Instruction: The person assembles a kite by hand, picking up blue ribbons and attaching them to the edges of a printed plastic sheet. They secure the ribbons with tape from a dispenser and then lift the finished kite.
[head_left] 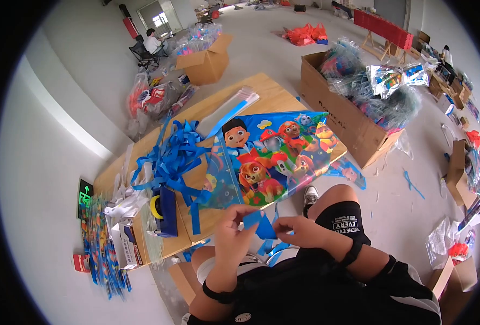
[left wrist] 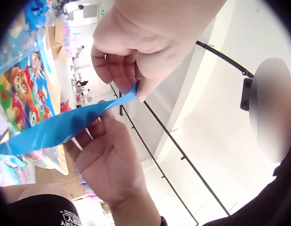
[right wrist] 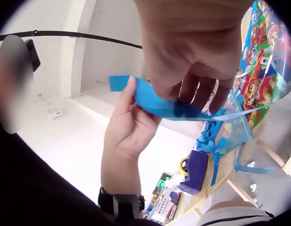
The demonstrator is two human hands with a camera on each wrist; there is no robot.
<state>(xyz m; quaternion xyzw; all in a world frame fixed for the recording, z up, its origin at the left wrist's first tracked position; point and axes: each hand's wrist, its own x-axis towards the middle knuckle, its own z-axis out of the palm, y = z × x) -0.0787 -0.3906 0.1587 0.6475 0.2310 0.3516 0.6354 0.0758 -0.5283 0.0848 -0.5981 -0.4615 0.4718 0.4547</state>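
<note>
A flat blue ribbon (head_left: 261, 224) is stretched between my two hands, in front of the table's near edge. My left hand (head_left: 232, 233) pinches it near one end, the thumb lying on its face in the right wrist view. My right hand (head_left: 305, 234) holds the ribbon farther along with curled fingers; in the left wrist view those fingers (left wrist: 84, 136) are partly hidden behind it. Beyond the hands, a printed cartoon bag (head_left: 275, 157) lies over the table's right side. A tangled heap of blue ribbons (head_left: 178, 157) sits to its left.
A blue tape dispenser (head_left: 168, 214) with a yellow core stands on the wooden table (head_left: 264, 86) at left. Clear plastic sleeves (head_left: 234, 111) lie at its far side. A big cardboard box (head_left: 332, 103) of wrapped goods stands on the floor to the right. Another person (head_left: 153, 42) sits far back.
</note>
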